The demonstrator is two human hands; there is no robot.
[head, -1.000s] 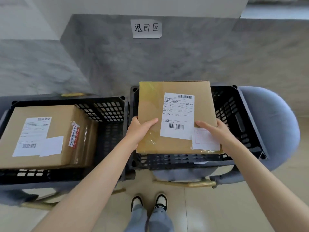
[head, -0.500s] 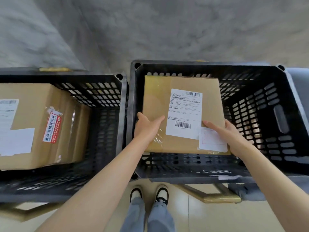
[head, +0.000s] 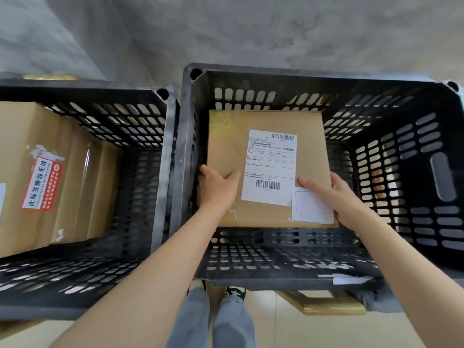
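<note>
Grey wall, 12 o'clock; left hand (head: 217,189) and right hand (head: 339,197) clasp cardboard parcel (head: 226,146) by its 9 and 3 o'clock edges inside black crate (head: 401,96); free room at 3 o'clock.

parcel (head: 270,169) held, seemingly low inside crate (head: 401,151)

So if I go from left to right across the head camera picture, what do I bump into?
Big box with the red sticker → right-hand rim of the left crate → left hand → white label on the small box → right hand → slotted side wall of the right crate.
</note>
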